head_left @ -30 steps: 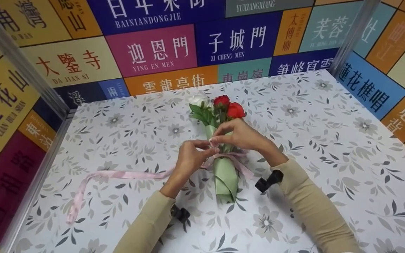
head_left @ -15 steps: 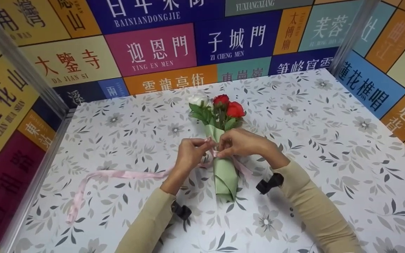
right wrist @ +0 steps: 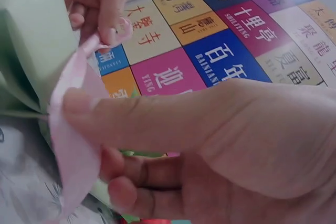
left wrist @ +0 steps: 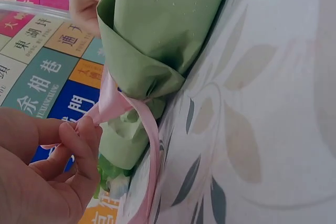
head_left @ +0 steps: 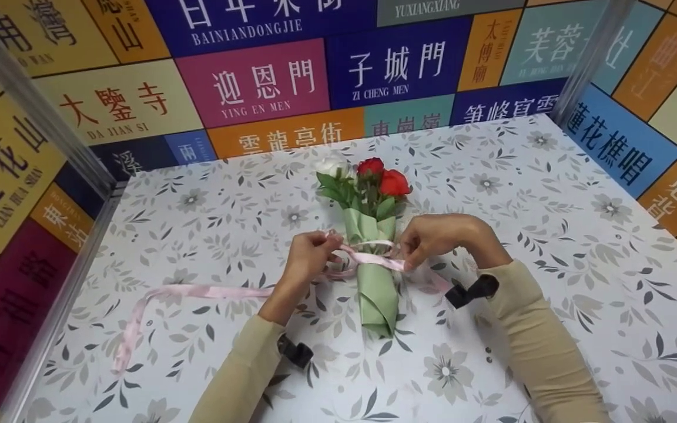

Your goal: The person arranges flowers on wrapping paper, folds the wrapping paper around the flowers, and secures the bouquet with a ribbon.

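Observation:
A small bouquet [head_left: 374, 258] of red and white roses in green wrapping paper [left wrist: 157, 35] lies on the flowered table [head_left: 550, 235]. A pink ribbon [head_left: 374, 258] crosses the wrap in a loop. My left hand [head_left: 309, 252] pinches the ribbon [left wrist: 110, 106] just left of the wrap. My right hand [head_left: 432, 238] pinches the ribbon [right wrist: 73, 140] just right of the wrap. The ribbon's long tail [head_left: 197, 292] trails off to the left over the table.
Colourful sign-covered walls [head_left: 268, 82] close in the table at the back, left and right, with metal posts [head_left: 39, 111] at the corners. Black wrist-camera mounts [head_left: 471, 291] sit under both beige sleeves.
The hands have drawn apart, the right one moving right off the wrap. The ribbon now stretches across the wrap between them.

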{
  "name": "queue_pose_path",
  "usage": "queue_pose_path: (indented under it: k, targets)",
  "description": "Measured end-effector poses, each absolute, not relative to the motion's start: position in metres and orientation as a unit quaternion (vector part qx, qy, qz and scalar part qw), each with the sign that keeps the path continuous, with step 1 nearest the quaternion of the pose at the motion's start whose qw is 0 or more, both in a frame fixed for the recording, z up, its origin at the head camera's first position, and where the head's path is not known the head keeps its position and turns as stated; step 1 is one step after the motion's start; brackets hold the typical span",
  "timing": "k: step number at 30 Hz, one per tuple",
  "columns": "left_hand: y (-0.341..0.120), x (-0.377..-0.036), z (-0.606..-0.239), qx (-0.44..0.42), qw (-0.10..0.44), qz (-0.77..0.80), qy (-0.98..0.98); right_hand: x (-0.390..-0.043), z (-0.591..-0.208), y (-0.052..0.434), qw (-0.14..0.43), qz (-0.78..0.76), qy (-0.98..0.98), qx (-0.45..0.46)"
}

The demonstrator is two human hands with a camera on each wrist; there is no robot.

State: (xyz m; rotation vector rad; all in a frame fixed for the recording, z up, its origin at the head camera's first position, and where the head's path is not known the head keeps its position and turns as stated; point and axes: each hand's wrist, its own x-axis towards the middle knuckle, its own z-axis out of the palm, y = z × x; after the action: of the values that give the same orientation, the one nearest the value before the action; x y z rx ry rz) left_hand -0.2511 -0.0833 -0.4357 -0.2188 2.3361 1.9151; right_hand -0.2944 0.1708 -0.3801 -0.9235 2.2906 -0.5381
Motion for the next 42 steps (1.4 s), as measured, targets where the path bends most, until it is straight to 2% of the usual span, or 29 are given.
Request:
queue_pose_path:
  k: [4, 17, 20, 23, 26, 28, 32, 36, 40, 42]
  targets:
    - [-0.087, -0.251, -0.439, -0.079, 0.063, 0.638, 0.763, -0.296, -0.378, 0.181, 0.331, -0.184, 0.869, -0.319]
    - [-0.098, -0.251, -0.445, -0.079, 0.060, 0.612, 0.785, -0.303, -0.376, 0.204, 0.325, -0.148, 0.896, -0.263]
    - [-0.095, -0.248, -0.444, -0.062, 0.020, 0.539, 0.840, -0.303, -0.375, 0.204, 0.323, -0.148, 0.898, -0.260]
    - [-0.086, -0.241, -0.439, -0.021, -0.057, 0.414, 0.908, -0.303, -0.375, 0.203, 0.324, -0.156, 0.895, -0.265]
    - [-0.075, -0.237, -0.430, 0.066, -0.115, 0.324, 0.937, -0.303, -0.375, 0.202, 0.325, -0.164, 0.893, -0.264]
    - [-0.069, -0.238, -0.424, 0.136, -0.123, 0.300, 0.936, -0.303, -0.376, 0.202, 0.324, -0.165, 0.894, -0.261]
    - [-0.065, -0.247, -0.415, 0.220, -0.036, 0.327, 0.918, -0.303, -0.378, 0.202, 0.319, -0.162, 0.898, -0.257]
    - [-0.068, -0.257, -0.414, 0.211, 0.061, 0.360, 0.907, -0.304, -0.380, 0.201, 0.313, -0.162, 0.900, -0.258]
    - [-0.068, -0.263, -0.415, 0.182, 0.099, 0.367, 0.907, -0.306, -0.381, 0.201, 0.309, -0.164, 0.902, -0.254]
    - [-0.066, -0.265, -0.414, 0.172, 0.101, 0.363, 0.910, -0.307, -0.380, 0.202, 0.308, -0.165, 0.902, -0.252]
